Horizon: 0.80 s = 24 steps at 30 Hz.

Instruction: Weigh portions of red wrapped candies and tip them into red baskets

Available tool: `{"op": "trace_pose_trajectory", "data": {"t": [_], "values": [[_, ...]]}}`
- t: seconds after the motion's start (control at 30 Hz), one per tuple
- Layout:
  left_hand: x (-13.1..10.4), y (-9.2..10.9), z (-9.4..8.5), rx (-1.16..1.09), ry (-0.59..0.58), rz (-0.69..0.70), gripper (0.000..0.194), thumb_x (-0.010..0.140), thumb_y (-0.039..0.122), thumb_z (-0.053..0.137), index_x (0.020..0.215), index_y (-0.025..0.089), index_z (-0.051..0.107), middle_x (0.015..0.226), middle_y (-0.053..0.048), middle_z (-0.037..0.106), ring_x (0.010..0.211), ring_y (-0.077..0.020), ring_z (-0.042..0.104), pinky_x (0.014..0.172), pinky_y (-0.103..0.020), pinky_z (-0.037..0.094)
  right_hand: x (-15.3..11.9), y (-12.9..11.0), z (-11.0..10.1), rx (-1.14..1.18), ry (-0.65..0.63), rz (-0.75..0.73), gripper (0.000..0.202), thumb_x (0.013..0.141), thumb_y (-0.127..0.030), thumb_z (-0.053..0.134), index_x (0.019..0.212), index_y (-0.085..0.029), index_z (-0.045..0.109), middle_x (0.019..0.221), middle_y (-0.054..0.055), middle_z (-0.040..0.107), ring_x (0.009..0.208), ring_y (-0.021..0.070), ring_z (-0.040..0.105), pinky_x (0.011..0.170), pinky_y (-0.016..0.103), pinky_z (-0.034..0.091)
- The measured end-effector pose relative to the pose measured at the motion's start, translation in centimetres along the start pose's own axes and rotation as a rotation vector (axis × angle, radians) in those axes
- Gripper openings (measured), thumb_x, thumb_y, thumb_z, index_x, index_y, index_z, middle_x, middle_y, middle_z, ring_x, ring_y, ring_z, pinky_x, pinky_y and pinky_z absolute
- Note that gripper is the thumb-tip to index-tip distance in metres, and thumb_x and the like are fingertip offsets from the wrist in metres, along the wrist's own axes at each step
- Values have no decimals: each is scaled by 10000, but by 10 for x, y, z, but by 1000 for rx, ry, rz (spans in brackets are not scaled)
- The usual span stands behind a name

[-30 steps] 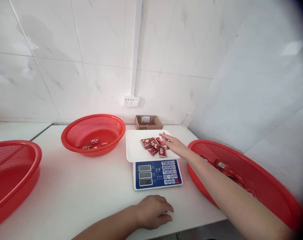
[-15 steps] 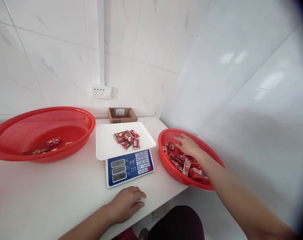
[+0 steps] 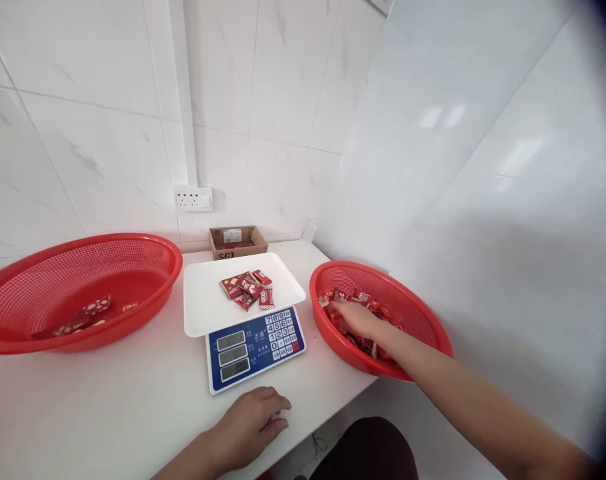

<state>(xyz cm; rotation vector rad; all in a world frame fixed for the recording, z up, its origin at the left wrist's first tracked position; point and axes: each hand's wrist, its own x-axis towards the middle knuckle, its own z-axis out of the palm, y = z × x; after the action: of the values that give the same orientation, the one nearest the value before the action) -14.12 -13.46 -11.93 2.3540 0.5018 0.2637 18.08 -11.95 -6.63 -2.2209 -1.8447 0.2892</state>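
My right hand (image 3: 353,317) is down inside the right red basket (image 3: 427,313), among red snack packets (image 3: 365,298). Its fingers are bent and close together; the tips are hidden, so I cannot make out what they grip. My left hand (image 3: 255,427) rests on the white table in front of the digital scale (image 3: 257,350), open and holding nothing, thumb apart from the loosely curved fingers. On the scale's white tray (image 3: 203,300) lies a small pile of red snack packets (image 3: 247,287). The display digits are faint.
At the left stands a larger red mesh basket (image 3: 147,267) with a few red packets at its bottom. Behind the scale is a small open cardboard box (image 3: 237,252) with red contents. A wall socket (image 3: 193,199) sits above it; tiled walls close the back and right.
My right hand has gone lower and toward the near left side of the right basket, its fingers now bent among the packets. My left hand stays on the table. The view has shifted slightly.
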Motion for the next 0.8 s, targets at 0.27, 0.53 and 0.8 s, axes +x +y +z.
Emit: {"op": "trace_pose_trajectory", "data": {"t": [0.27,0.53,0.8], "values": [[1,-1,0,-26,10,-9,234,845,231,479,1052,243,586,969,-14,611,879,-170,558,767,-229,431,13,25,-29,132,113,90,221,681,-103,493,871,-196,556,859,-2,639,777,135,584,692,226,422],[1,1,-1,7,5,-3,248,841,236,475,1065,246,581,951,-19,614,860,-172,564,754,-229,436,12,22,-44,56,239,151,283,694,-125,466,954,-197,552,939,29,636,820,155,593,740,250,426],[-1,0,1,88,18,21,232,837,287,519,1054,235,583,909,-25,630,845,-187,580,760,-241,444,31,12,-55,-153,284,107,291,710,-162,469,972,-248,564,816,19,654,743,201,610,673,295,428]]}}
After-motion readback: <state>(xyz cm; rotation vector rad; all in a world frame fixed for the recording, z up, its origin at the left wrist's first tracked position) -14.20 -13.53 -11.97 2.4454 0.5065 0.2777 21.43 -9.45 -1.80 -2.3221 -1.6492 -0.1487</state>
